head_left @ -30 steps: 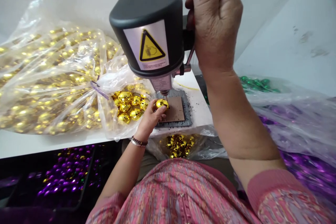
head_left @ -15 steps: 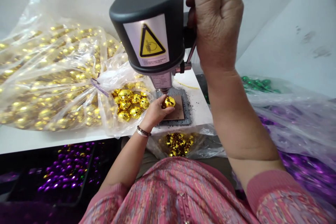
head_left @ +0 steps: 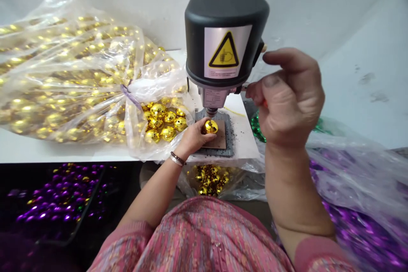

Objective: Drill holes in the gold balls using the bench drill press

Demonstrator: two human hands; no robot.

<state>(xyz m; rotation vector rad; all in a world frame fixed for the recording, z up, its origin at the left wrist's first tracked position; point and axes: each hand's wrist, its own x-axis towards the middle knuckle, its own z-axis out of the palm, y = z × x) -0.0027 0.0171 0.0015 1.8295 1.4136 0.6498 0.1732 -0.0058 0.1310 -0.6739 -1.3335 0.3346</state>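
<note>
My left hand (head_left: pixel 195 137) pinches a shiny gold faceted ball (head_left: pixel 211 127) between thumb and fingers. The ball rests on a brown board (head_left: pixel 219 139) on the grey base (head_left: pixel 230 146) of a drill press (head_left: pixel 226 12). The drill bit (head_left: pixel 211 117) comes down onto the top of the ball. To the right of the machine's black head, my right hand (head_left: pixel 288 97) is curled round the feed lever, with a bit of red showing between the fingers. Most of the lever is hidden by that hand.
Loose gold balls (head_left: pixel 168 131) lie in an opened plastic bag left of the base. A big tied bag (head_left: pixel 73 80) of gold balls fills the table's left side. More gold pieces (head_left: pixel 212 178) sit in plastic below the edge. Purple balls (head_left: pixel 51 204) are lower left; purple bags (head_left: pixel 360 225) stand right.
My right hand has come down with the lever, and the drill bit is lowered onto the ball. My left hand still holds the ball. The camera view has shifted.
</note>
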